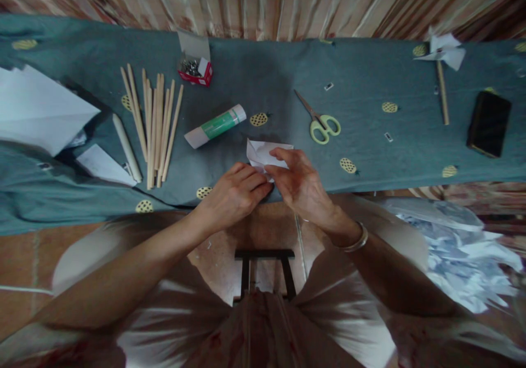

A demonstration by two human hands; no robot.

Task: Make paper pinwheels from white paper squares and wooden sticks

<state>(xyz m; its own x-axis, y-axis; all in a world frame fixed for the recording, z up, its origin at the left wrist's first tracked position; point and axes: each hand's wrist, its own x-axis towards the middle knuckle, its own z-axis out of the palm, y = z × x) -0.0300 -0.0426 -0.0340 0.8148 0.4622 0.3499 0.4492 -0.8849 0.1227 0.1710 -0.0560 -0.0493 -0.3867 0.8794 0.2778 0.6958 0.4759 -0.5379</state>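
Observation:
A small folded piece of white paper (263, 151) lies at the table's front edge, between my two hands. My left hand (238, 190) has its fingers curled together on the paper's lower left part. On the right side, my right hand (298, 184) pinches the paper's lower edge, its thumb and fingers bent around it; the fingertips partly hide the paper. Beyond the hands lie a green and white glue stick (219, 127) and scissors with light green handles (322, 124).
Wooden sticks (154, 127), a white pen-like tool (126, 149) and white paper sheets (41, 108) lie left. An open red box of pins (195, 71) stands behind. At right are a paper pinwheel (444, 53), a black object (489, 122) and a bag of paper scraps (464, 258) below.

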